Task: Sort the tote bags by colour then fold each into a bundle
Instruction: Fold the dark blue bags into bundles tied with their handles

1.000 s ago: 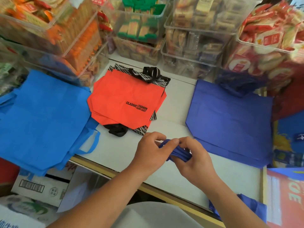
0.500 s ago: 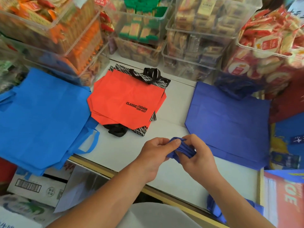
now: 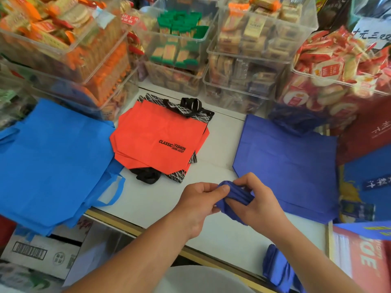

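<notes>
Head view: at lower centre, the left hand point(image 3: 200, 205) and right hand point(image 3: 259, 205) both pinch a rolled dark-blue tote bundle point(image 3: 234, 198) over the white counter point(image 3: 148, 197). Orange totes point(image 3: 156, 140) lie upper centre, light-blue totes point(image 3: 53, 161) left, flat dark-blue tote point(image 3: 289, 166) right.

orange tote bag point(image 3: 156, 138) | "CLASSIC FASHION DOWN JACKET" | black print

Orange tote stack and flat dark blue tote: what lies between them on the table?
Nothing: in the head view only bare white table separates the orange tote stack from the flat dark blue tote.
</notes>
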Tool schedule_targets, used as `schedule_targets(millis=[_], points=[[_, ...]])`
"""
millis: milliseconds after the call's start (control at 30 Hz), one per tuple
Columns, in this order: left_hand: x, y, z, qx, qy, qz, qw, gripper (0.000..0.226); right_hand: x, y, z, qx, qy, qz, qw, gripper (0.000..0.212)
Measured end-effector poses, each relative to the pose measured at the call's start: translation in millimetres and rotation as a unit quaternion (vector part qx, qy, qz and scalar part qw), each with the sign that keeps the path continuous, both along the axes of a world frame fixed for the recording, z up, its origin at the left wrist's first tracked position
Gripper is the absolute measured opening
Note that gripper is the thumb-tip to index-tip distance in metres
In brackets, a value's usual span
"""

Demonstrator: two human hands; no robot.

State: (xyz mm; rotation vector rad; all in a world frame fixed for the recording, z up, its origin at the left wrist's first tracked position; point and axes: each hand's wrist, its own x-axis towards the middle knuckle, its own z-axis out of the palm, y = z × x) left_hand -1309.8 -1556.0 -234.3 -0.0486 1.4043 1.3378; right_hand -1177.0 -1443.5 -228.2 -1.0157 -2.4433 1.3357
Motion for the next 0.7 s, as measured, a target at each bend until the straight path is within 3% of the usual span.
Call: schedule_targets(millis=[167,300,400,500,533,700], points=[[-3,-5,-6,-0.022,0.009,-0.058,0.998,0.01,4,-15,4,-0.043,-0.015,0.001,0.999,0.021],[5,-10,-10,-0.04,0.196,-0.041,0.979,0.004,2,-24,-1,-0.02,-0.007,0.003,1.0,0.017],[12,-13,-10,-0.029,0.362,-0.057,0.93,0.011,-1,-30,-2,-0.033,-0.003,0.003,0.999,0.016],[19,-17,-8,-0.017,0.519,-0.096,0.849,0.015,-1,-35,-1,-0.033,0.018,0.0,0.999,0.02],[20,-18,-7,-0.013,0.529,-0.097,0.843,0.014,-1,-36,-1,-0.03,0.023,-0.003,0.999,0.022],[24,-23,-9,0.009,0.447,-0.105,0.888,0.016,-3,-34,-5,-0.01,0.002,-0.008,1.0,0.023]])
